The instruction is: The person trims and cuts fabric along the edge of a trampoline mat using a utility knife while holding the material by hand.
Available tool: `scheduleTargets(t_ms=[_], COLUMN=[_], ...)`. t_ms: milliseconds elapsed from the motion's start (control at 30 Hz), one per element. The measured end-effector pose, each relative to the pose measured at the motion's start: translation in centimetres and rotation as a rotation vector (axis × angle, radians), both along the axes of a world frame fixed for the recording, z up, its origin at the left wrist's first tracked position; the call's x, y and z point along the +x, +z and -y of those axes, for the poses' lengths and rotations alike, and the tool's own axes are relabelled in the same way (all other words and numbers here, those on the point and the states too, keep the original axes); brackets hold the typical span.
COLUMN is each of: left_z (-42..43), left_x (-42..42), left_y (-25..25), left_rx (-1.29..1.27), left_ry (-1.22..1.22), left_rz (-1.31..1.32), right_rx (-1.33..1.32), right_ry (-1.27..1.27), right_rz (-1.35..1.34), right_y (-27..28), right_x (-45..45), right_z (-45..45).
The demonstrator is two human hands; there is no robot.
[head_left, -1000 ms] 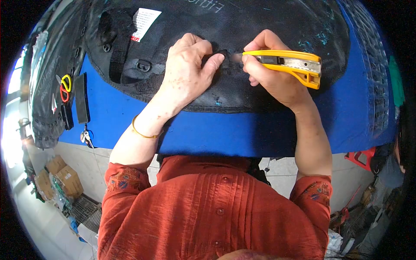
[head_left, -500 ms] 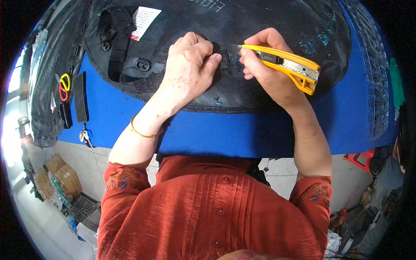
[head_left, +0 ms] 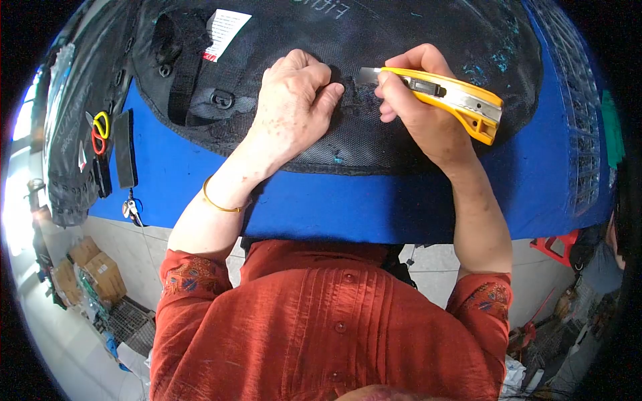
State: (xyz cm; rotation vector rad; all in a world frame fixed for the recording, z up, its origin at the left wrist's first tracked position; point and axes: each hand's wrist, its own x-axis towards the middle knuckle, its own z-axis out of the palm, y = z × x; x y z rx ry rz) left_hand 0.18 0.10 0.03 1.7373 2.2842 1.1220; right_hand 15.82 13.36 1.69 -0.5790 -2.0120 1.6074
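A large rounded piece of black mesh fabric (head_left: 401,150) lies on the blue table, with a strap and buckle (head_left: 221,99) and a white printed label (head_left: 227,32) at its left side. My left hand (head_left: 294,100) rests on the fabric, fingers curled under; whether they pinch the cloth is hidden. In my right hand (head_left: 421,100) is a yellow utility knife (head_left: 455,93), gripped near its front. Its bare blade points left over the fabric, toward my left hand but apart from it. I cannot tell whether the blade touches the cloth.
Left on the blue table (head_left: 321,207) are scissors with yellow and red handles (head_left: 99,134), a dark flat strip (head_left: 125,150) and a small metal tool (head_left: 132,210). Other black material hangs at the far left. Cardboard boxes (head_left: 100,274) stand on the floor; a red stool (head_left: 556,247) is at right.
My right hand and the knife have shifted slightly right, away from my left hand. More of the blade shows. My left hand has hardly moved.
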Motion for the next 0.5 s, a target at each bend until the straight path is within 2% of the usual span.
scheduleTargets(t_ms=[200,500], left_z=[-0.02,0.0], left_x=[0.02,0.0], left_y=[0.08,-0.06], left_rx=[0.0,0.007], left_ry=[-0.004,0.003], left_rz=[-0.009,-0.019], right_rx=[-0.113,-0.022], right_ry=[0.023,0.017], right_rz=[-0.015,-0.022], right_y=[-0.54,-0.21], right_x=[-0.39,-0.4], right_z=[0.18,0.47])
